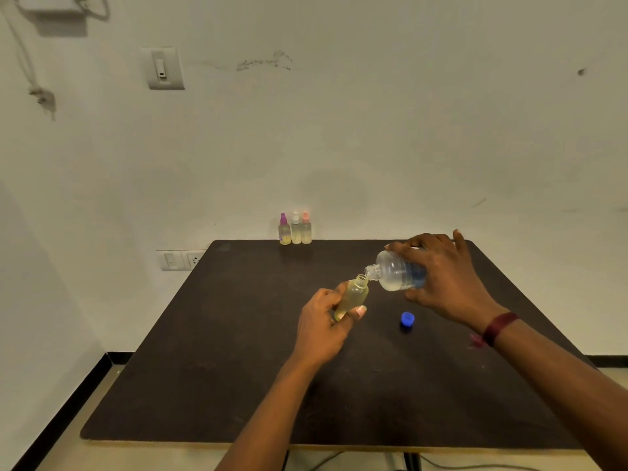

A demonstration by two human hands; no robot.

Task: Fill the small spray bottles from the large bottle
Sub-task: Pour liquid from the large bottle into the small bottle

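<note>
Tilting almost onto its side above the middle of the dark table [204, 368], the large bottle [399, 271] is gripped by the right hand [445, 277], whose fingers curl over its body from above. Its uncapped neck points toward eight o'clock and meets the mouth of the small open bottle [355, 294]. The left hand [323, 324] holds this yellowish bottle round its lower half, thumb across the front, leaning it with the mouth toward one o'clock. A blue cap [407, 318] lies on the table at four o'clock from the small open bottle, apart from both hands. At twelve o'clock, on the table's far edge by the wall, three capped spray bottles [296, 230] stand upright in a tight row, topped purple, white and pink. A dark red band [498, 328] circles the right wrist.
</note>
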